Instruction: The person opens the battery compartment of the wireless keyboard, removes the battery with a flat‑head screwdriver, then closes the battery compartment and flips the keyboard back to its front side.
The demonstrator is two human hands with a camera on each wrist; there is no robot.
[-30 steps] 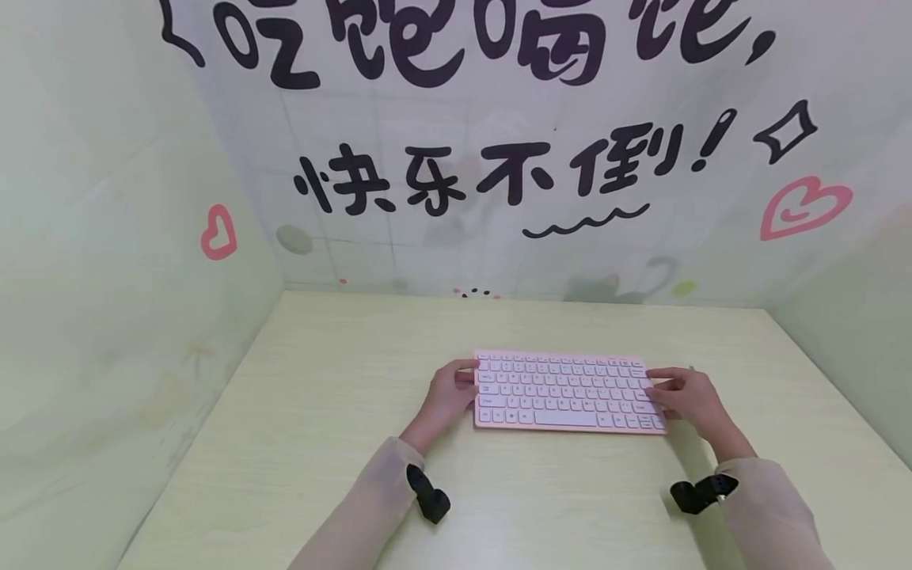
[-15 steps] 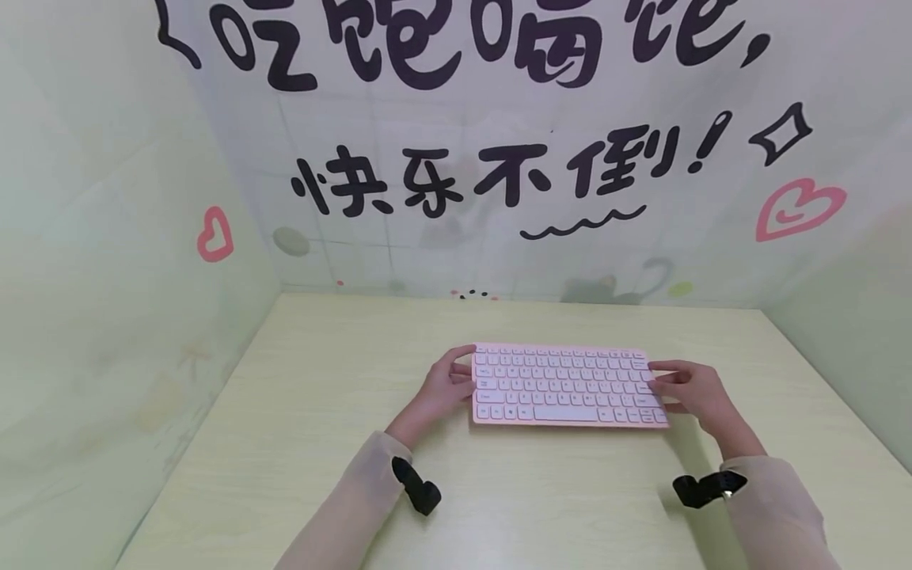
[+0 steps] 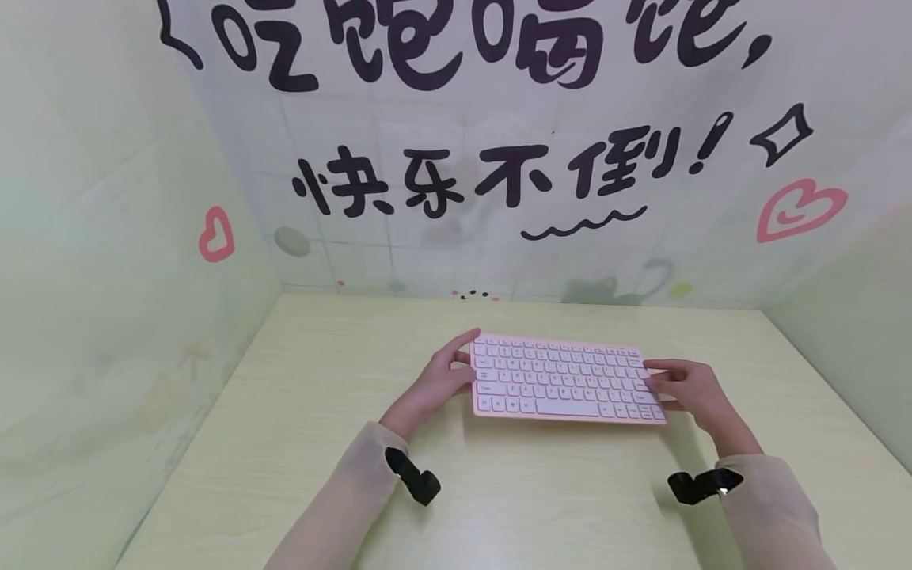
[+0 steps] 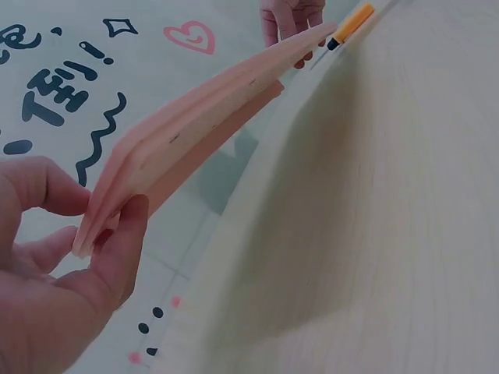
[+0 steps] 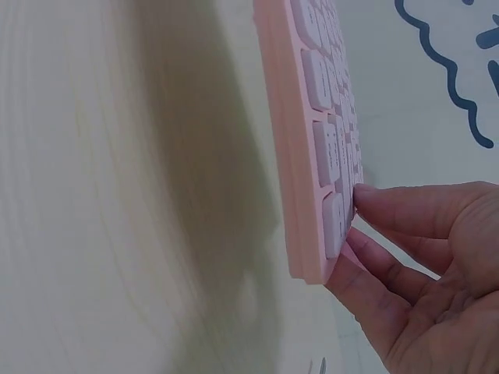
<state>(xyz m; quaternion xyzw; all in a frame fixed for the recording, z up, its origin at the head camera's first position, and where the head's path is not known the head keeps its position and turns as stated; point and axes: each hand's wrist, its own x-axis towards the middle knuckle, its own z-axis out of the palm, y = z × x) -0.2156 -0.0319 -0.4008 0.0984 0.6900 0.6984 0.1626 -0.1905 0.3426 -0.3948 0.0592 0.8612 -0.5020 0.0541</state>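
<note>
A pink keyboard (image 3: 563, 380) with white keys is held over the table by its two short ends, keys facing up. My left hand (image 3: 435, 384) pinches its left end, thumb and fingers on opposite faces, as the left wrist view shows. At the other end, my right hand (image 3: 691, 392) grips the edge between thumb and fingers. The keyboard's underside (image 4: 210, 148) shows in the left wrist view, with a gap and a shadow below it. Seen from the right wrist, the keyboard's front edge (image 5: 284, 148) stands clear of the tabletop.
The pale wood-grain table (image 3: 342, 348) meets a white back wall covering (image 3: 427, 261) with black lettering and pink hearts. In the left wrist view an orange, dark-tipped object (image 4: 355, 25) overlaps the far end of the keyboard. Each sleeve carries a black wrist camera (image 3: 413, 476).
Both hands have raised the keyboard off the table. Its left end has come up more than its right, and the shadow beneath has widened. The left hand has shifted up with it.
</note>
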